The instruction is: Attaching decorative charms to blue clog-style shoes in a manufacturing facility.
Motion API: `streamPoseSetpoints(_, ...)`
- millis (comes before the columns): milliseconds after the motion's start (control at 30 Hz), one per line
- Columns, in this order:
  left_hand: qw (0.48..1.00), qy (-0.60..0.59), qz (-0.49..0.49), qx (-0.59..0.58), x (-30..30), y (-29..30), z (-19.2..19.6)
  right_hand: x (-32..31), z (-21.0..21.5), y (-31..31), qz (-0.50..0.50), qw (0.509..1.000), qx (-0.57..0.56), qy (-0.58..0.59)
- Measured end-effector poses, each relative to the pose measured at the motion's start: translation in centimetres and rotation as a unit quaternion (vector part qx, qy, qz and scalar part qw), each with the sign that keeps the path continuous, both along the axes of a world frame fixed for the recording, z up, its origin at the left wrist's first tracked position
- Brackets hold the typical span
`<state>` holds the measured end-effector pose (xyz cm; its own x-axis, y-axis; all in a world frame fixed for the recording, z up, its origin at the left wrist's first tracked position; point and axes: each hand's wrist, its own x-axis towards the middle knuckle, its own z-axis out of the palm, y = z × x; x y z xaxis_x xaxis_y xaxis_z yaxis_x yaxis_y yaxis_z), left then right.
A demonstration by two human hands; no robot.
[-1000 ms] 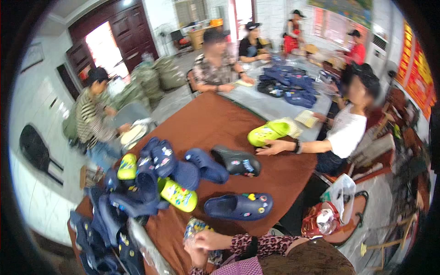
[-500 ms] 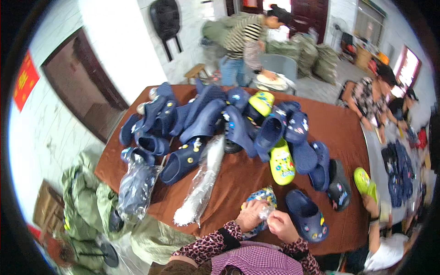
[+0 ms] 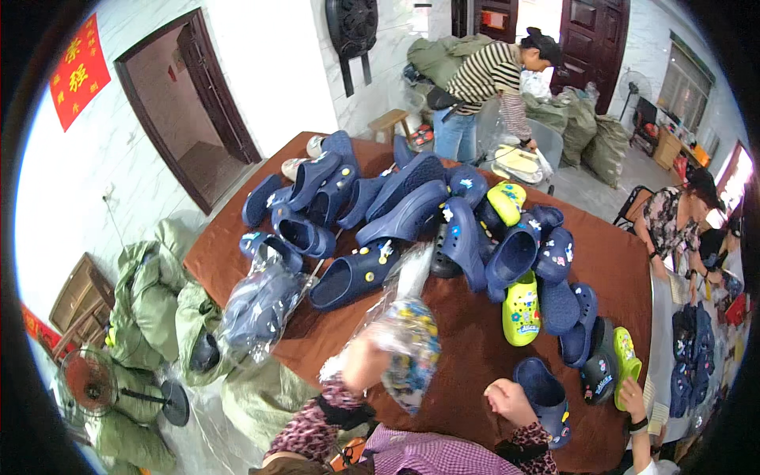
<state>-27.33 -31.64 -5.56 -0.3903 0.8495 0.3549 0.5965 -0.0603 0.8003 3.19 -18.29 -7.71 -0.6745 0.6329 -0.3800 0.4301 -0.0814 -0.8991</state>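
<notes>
My left hand (image 3: 366, 362), smeared by motion, is closed at the side of a clear plastic bag (image 3: 413, 356) of small multicoloured pieces, tilted over the table's near side. The bag overlaps a long clear bag of white bits (image 3: 412, 273), partly hidden behind it. My right hand (image 3: 511, 402) is curled closed, apart from the bag; whatever its fingers hold, if anything, is hidden. Right beside it lies a navy clog (image 3: 542, 392) with charms. A co-worker's hand (image 3: 633, 400) touches a lime-green clog (image 3: 626, 360) next to a dark clog (image 3: 602, 364).
Navy clogs (image 3: 404, 210) crowd the far half of the brown-covered table (image 3: 609, 273), with another lime clog (image 3: 521, 313) among them. A plastic-wrapped bundle (image 3: 265, 305) sits on the left edge. Green sacks (image 3: 154, 289) and a fan (image 3: 89, 381) stand left. Co-workers (image 3: 483, 83) are beyond.
My hands have parted. The bag of multicoloured pieces has moved left with my left hand, and my right hand has let go of it. The co-worker's lime clog has come down beside the dark clog.
</notes>
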Motion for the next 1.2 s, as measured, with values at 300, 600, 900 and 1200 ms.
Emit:
streamPoseSetpoints(300,0.944,0.278,0.158,-0.077,-13.7,4.3,6.9,-1.5,-7.8,-1.0,0.174,0.939,0.160,-0.248)
streamPoseSetpoints(600,0.964,0.170,-0.204,0.027,-0.4,22.5,5.4,-2.4,-11.0,-4.3,0.209,0.905,0.247,-0.276)
streamPoseSetpoints(900,0.961,0.073,-0.259,-0.071,-3.6,16.9,1.2,-3.6,-11.5,-4.3,0.214,0.899,0.246,-0.291)
streamPoseSetpoints(1200,0.952,0.022,-0.240,-0.189,-5.7,11.0,1.7,-2.4,-14.0,-2.6,0.242,0.909,0.237,-0.242)
